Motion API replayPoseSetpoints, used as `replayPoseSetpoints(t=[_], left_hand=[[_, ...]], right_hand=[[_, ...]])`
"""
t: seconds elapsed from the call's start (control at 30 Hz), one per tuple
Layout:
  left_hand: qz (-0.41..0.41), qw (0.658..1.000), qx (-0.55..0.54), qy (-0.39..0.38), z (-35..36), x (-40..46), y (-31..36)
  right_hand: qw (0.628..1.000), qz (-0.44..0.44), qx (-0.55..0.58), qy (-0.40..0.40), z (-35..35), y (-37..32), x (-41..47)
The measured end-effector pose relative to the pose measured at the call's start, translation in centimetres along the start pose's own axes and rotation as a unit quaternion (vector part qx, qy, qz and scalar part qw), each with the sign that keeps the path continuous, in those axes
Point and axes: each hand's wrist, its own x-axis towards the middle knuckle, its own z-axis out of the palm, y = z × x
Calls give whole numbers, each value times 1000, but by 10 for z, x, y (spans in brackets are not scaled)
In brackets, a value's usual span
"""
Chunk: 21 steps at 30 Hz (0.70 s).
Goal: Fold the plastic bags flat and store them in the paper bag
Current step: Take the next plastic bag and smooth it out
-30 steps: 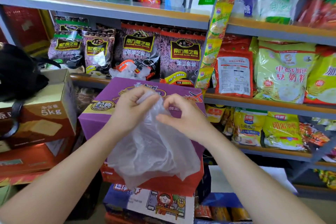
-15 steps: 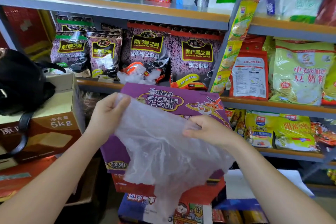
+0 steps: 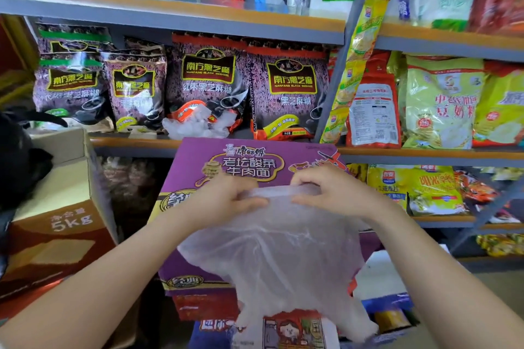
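A thin translucent plastic bag [image 3: 283,258] hangs in front of me over a purple noodle carton [image 3: 249,161]. My left hand [image 3: 224,201] pinches its top edge on the left. My right hand [image 3: 331,193] grips the same edge on the right, fingers curled over it. The two hands are close together at the bag's top. The bag's lower part droops, wrinkled, down to the boxes below. More crumpled clear plastic bags [image 3: 195,125] lie on the shelf behind the carton. No paper bag is in view.
Store shelves packed with food packets [image 3: 289,93] rise right behind the carton. A brown 5 kg cardboard box [image 3: 56,221] with a black bag [image 3: 17,161] on it stands at the left. Red and blue boxes [image 3: 283,326] are stacked under the carton.
My hands, spread apart along the bag's top edge half a second ago, have come together at the middle. The bag now hangs narrower below them.
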Motion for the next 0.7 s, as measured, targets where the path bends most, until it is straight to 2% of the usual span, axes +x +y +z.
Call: replayPoseSetpoints(t=[0.1, 0.13, 0.2, 0.3, 0.4, 0.57, 0.7], left_hand=[[-5, 994, 31, 101, -2, -2, -15], [-15, 991, 38, 129, -3, -3, -22], [-24, 989, 46, 137, -2, -5, -32], [-14, 997, 42, 69, 3, -2, -31], [-9, 999, -52, -4, 5, 14, -4], [79, 992, -95, -15, 9, 41, 22], [-1, 978, -195, -79, 9, 38, 10]], right_hand=[[994, 81, 26, -66, -3, 20, -13], [989, 112, 70, -69, -5, 26, -19], [971, 166, 171, -29, -10, 31, -28], [961, 171, 215, 21, -12, 28, -27], [971, 122, 204, -6, -11, 13, -14], [978, 92, 185, -26, -16, -6, -3], [986, 103, 129, 2, -29, 7, -14]])
